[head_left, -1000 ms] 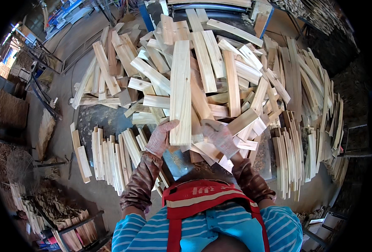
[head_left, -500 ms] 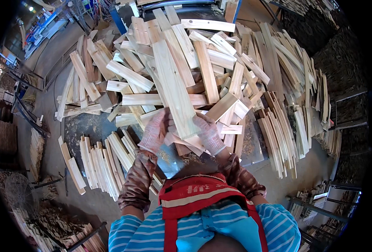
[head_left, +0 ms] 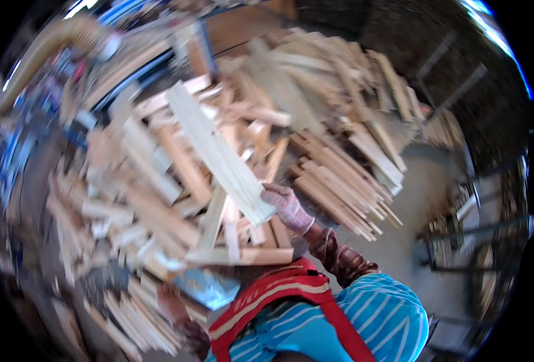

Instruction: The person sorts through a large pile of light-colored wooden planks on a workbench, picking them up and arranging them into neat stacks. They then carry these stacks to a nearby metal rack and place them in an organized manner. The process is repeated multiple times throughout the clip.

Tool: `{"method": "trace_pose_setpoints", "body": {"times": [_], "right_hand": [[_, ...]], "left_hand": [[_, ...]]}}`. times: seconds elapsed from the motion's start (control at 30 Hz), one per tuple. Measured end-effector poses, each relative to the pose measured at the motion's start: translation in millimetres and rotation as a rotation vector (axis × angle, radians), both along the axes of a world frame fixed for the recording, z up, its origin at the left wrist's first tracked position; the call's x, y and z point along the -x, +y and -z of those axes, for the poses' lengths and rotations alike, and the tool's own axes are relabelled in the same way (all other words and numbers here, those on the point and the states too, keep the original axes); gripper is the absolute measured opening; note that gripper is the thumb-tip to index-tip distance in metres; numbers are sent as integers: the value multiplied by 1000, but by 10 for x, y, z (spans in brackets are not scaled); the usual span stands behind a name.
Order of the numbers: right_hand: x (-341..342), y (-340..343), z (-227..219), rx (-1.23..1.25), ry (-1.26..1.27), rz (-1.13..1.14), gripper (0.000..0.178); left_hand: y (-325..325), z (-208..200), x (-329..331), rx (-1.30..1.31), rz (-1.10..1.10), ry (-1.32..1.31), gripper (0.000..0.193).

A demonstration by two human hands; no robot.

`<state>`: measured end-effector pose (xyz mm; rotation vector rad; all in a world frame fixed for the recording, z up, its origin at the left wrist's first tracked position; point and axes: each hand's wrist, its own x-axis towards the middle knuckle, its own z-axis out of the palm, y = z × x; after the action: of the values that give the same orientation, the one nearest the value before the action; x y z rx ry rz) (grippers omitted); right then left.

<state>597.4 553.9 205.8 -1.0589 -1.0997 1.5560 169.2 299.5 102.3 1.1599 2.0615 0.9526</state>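
Observation:
My right hand (head_left: 290, 208), in a pale knit glove, grips the near end of a long flat wooden board (head_left: 219, 154). The board slants away to the far left above the heap, its near end cut with fine teeth in the earlier frame. Low on the left, my left hand (head_left: 173, 303) is away from the board, beside a row of upright-edged strips (head_left: 137, 320). Motion smears its fingers, so whether it touches anything does not show. Below the held board lies a short wooden piece (head_left: 243, 256) at the near edge of the heap.
A jumbled heap of boards (head_left: 140, 187) covers the work surface, whose blue-grey metal (head_left: 206, 288) shows near me. Strips lie side by side in a stack (head_left: 342, 184) to the right. A ribbed hose (head_left: 50, 45) arches at the far left; racks (head_left: 478, 229) stand at right.
My view has swung to the right. My left hand has let go of the board and dropped low left; my right hand still has it, now moved out to the right.

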Motion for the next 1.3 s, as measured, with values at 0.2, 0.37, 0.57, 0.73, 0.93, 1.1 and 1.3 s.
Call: {"method": "trace_pose_setpoints", "body": {"times": [0.2, 0.37, 0.57, 0.73, 0.93, 1.1, 1.3], "right_hand": [[-1495, 248, 68, 65, -36, 420, 52], [-2764, 611, 103, -66, -376, 812, 47], [-4645, 1991, -1034, -154, -1627, 994, 32], [-4346, 2584, -1290, -374, -1314, 847, 40], [-1809, 2159, -217, -244, -945, -169, 31], [-430, 1508, -49, -389, -842, -416, 37], [645, 1174, 70, -495, -731, -518, 37]], "left_hand": [[-128, 458, -251, 0, -158, 279, 31], [-89, 867, -158, -65, -184, 66, 36], [-11, 1256, 98, -173, 93, -69, 46], [-202, 1090, 32, 81, 47, 16, 50], [-830, 1079, -40, 56, -87, -47, 60], [-211, 155, -501, -225, -286, -737, 44], [-187, -137, -467, -427, -968, -899, 22]]}}
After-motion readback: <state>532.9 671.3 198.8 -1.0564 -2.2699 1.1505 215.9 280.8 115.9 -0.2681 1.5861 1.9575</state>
